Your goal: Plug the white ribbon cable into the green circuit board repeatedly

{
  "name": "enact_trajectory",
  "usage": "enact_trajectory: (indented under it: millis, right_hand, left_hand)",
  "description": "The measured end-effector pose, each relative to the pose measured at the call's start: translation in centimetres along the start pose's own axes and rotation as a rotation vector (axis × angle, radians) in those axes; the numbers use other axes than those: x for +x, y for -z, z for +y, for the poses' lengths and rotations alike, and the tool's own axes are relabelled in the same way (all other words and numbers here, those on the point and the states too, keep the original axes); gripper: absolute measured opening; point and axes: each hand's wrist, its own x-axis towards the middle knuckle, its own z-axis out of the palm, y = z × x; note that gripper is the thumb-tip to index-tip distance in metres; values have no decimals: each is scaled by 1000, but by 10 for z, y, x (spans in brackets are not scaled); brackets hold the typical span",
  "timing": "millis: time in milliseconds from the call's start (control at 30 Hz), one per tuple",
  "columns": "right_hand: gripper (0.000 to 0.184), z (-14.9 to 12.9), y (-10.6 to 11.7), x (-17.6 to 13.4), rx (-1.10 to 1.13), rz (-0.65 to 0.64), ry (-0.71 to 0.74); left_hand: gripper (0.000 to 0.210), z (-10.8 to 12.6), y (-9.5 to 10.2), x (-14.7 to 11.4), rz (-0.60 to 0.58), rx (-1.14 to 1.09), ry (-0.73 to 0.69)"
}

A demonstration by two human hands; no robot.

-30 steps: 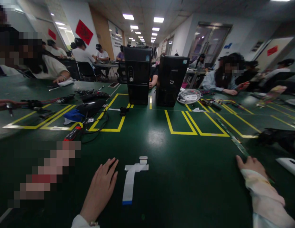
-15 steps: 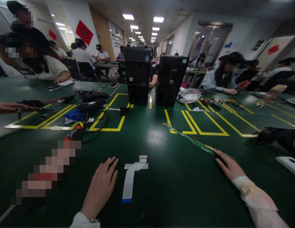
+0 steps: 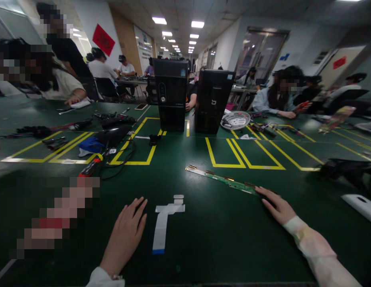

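My left hand [image 3: 125,233] lies flat on the green table, fingers stretched out and holding nothing. Just right of it is a white flat ribbon cable [image 3: 160,229] with a folded bend, a blue end and a connector at the far end. On the right, my right hand [image 3: 276,205] grips the near end of a long, narrow green circuit board [image 3: 230,182]. Fingers and palm cover that end, so the exact hold is partly hidden. The board points left, with gold-coloured pieces along its upper edge.
Two black computer towers [image 3: 171,95] stand at the back. A red-and-black tool handle [image 3: 89,166], partly pixelated, and black cables [image 3: 122,159] lie left. A white basket [image 3: 235,120] sits beyond the yellow tape. A white object [image 3: 357,205] is at far right. Co-workers sit around.
My right hand has moved left with the circuit board, whose far end has swung left and nearer. My left hand stays put. A co-worker's hand at the far left has left the view.
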Motion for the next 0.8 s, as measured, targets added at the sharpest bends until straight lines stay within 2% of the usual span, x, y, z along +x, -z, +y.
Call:
enact_trajectory:
  millis: [433, 800]
  right_hand:
    - [39, -56, -38, 40, 74, -55, 291]
    - [37, -114, -71, 61, 104, -70, 412]
  left_hand:
    - [49, 1, 2, 0, -12, -4, 13]
    - [48, 2, 3, -1, -5, 3, 3]
